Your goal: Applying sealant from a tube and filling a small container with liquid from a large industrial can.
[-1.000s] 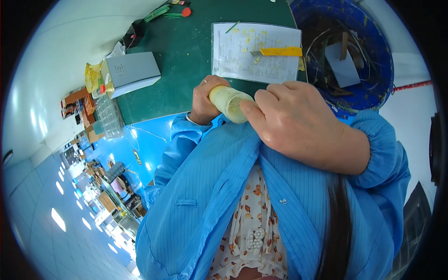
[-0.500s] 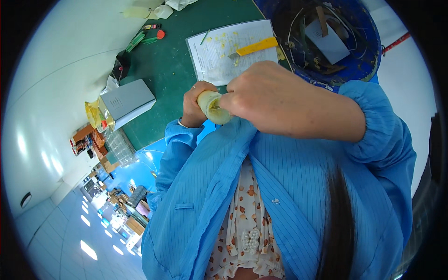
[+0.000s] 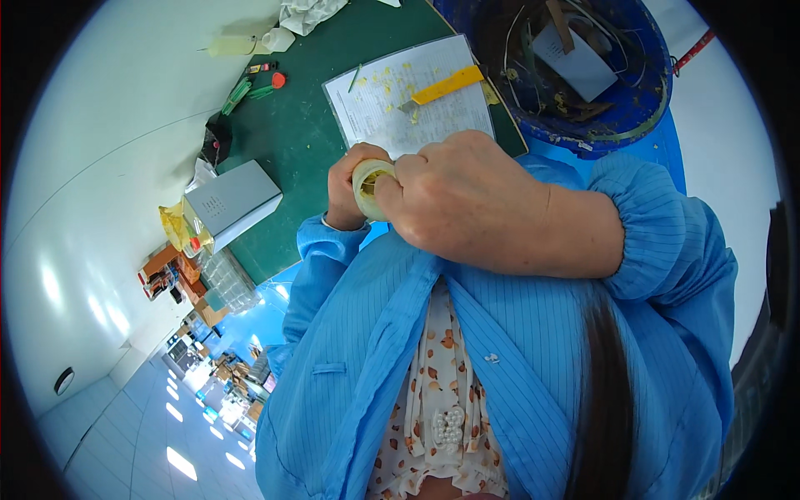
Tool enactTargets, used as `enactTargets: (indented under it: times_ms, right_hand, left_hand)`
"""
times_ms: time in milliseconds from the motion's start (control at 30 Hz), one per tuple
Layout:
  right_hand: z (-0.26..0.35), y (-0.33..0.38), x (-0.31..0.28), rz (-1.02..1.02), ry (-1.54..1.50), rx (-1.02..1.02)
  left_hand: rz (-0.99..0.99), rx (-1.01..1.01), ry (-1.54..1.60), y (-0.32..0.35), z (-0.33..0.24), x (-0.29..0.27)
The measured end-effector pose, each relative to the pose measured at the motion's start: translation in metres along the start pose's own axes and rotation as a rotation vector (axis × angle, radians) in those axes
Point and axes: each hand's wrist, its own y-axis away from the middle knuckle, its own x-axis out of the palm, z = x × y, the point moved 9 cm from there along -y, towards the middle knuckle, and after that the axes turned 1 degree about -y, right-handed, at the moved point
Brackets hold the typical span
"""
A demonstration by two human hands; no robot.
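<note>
My left hand [image 3: 343, 188] is closed round a pale yellowish, cup-like cylinder [image 3: 364, 208], held in front of my chest. Its open end faces me, and the inside looks yellow. At that opening is my right hand [image 3: 467, 196], fingers curled, with the thumb side against or inside the rim. Whether it pinches anything is hidden. Beyond my hands a utility knife with a yellow handle [image 3: 447, 85] lies on a printed sheet in a clear sleeve [image 3: 375, 112]. Yellow crumbs and a thin green strip are scattered over the sheet.
A blue bin [image 3: 658, 108] with scraps stands at the far right beside the green tabletop [image 3: 292, 125]. On the left are a grey-white box [image 3: 233, 200], green ties [image 3: 237, 97] and a red-capped item [image 3: 278, 80]. A pale yellow bottle [image 3: 233, 46] lies far left.
My right hand has shifted left and slightly nearer to me. The cylinder has turned, so its opening shows more upright and further left. The whole view has shifted slightly.
</note>
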Motion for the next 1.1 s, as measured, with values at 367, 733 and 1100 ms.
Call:
enactTargets:
  times_ms: [367, 733, 1100]
  right_hand:
    - [-0.009, -0.004, -0.024, 0.136, 0.116, 0.042]
    - [-0.013, 0.006, -0.022, 0.046, 0.027, 0.014]
    - [-0.011, 0.027, -0.014, -0.065, 0.177, 0.122]
  left_hand:
    - [-0.022, -0.031, -0.100, -0.015, -0.003, 0.002]
    - [-0.070, -0.121, -0.309, -0.024, 0.000, -0.004]
    - [0.013, 0.006, -0.031, -0.041, -0.010, 0.007]
